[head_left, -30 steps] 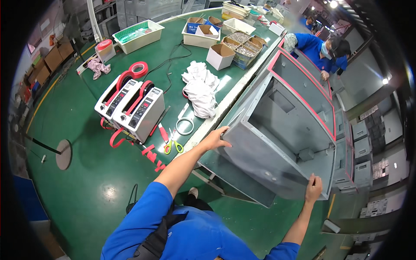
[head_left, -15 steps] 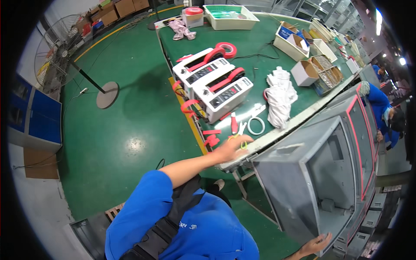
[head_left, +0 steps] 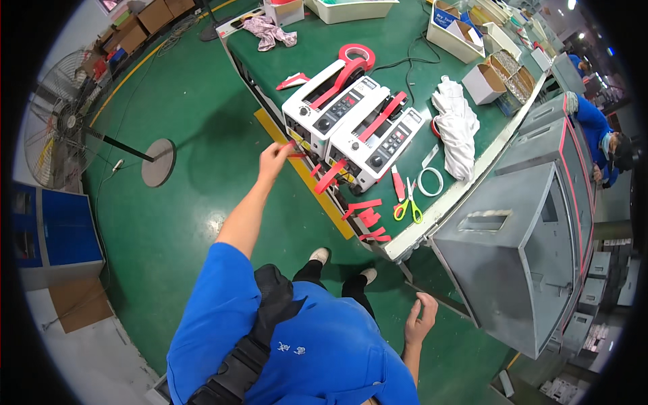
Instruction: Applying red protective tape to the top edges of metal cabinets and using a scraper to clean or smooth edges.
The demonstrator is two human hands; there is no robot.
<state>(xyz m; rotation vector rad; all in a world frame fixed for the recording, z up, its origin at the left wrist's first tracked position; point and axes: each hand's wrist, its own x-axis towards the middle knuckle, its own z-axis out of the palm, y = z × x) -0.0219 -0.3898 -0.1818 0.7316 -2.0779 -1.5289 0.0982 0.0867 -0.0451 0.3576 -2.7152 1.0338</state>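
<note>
My left hand (head_left: 273, 162) is at the front of the nearer-left of two white tape dispensers (head_left: 332, 94), fingertips pinched on a strip of red tape (head_left: 292, 144) at its outlet. Another red tape loop (head_left: 330, 177) hangs from the second tape dispenser (head_left: 378, 145). My right hand (head_left: 420, 321) is in the air beside the bench corner, fingers loosely bent and apart, with nothing in it. Cut red tape pieces (head_left: 368, 216), green-handled scissors (head_left: 408, 208), a red-handled cutter (head_left: 398, 185) and a pale tape ring (head_left: 430, 181) lie near the corner.
Right of the bench stands a grey metal housing (head_left: 493, 250) with an open front. White gloves (head_left: 456, 128) and bins of parts (head_left: 455, 37) sit on the green bench (head_left: 398, 81). A floor fan (head_left: 159, 162) stands left; a co-worker in blue (head_left: 597, 145) is at far right.
My left hand has moved from the scissors at the bench corner to the left dispenser's tape. My right hand has let go of the grey housing's lower edge. The view has turned and come closer.
</note>
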